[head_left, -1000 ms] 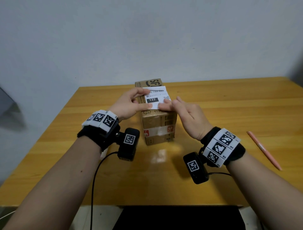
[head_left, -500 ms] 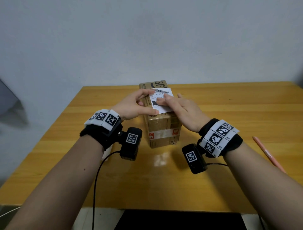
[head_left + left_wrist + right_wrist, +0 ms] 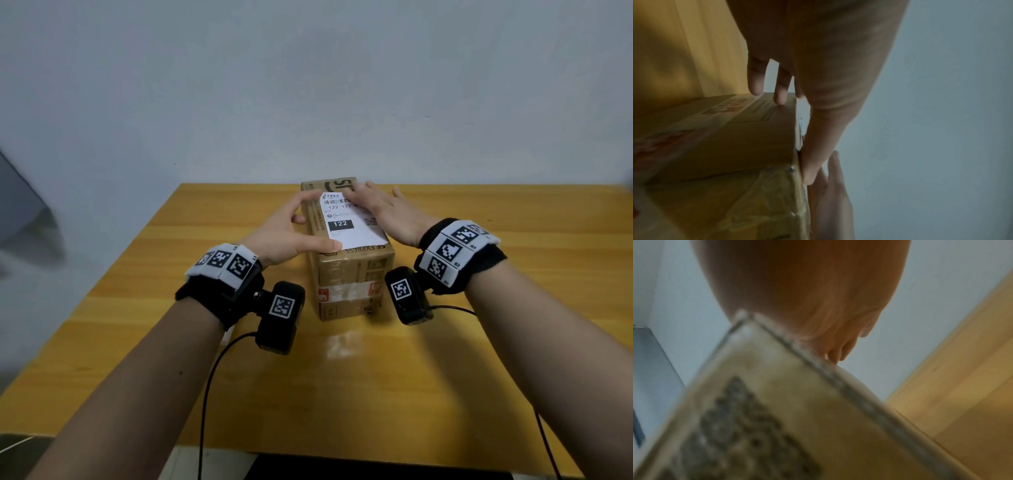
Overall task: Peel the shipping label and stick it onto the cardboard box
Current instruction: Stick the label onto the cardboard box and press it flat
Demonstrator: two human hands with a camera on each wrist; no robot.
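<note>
A brown cardboard box (image 3: 352,274) stands on the wooden table (image 3: 239,377), its short end towards me. The white shipping label (image 3: 346,224), printed "122", lies flat on the box top. My left hand (image 3: 308,222) arches over the box's left edge, thumb pressing the label's near left corner and fingers (image 3: 779,91) touching the box's side (image 3: 725,146). My right hand (image 3: 376,205) lies flat with straight fingers on the label's far right part. The right wrist view shows my right hand's palm (image 3: 807,296) resting on the blurred box (image 3: 777,418).
The table ends at a pale wall just behind the box. A grey object (image 3: 20,212) stands off the table's left side. Black cables (image 3: 209,394) hang from the wrist cameras over the table's front edge.
The label has gone from held above the box to lying flat on its top. My right hand slid from the label's near edge to its far end. The left thumb moved to the near corner.
</note>
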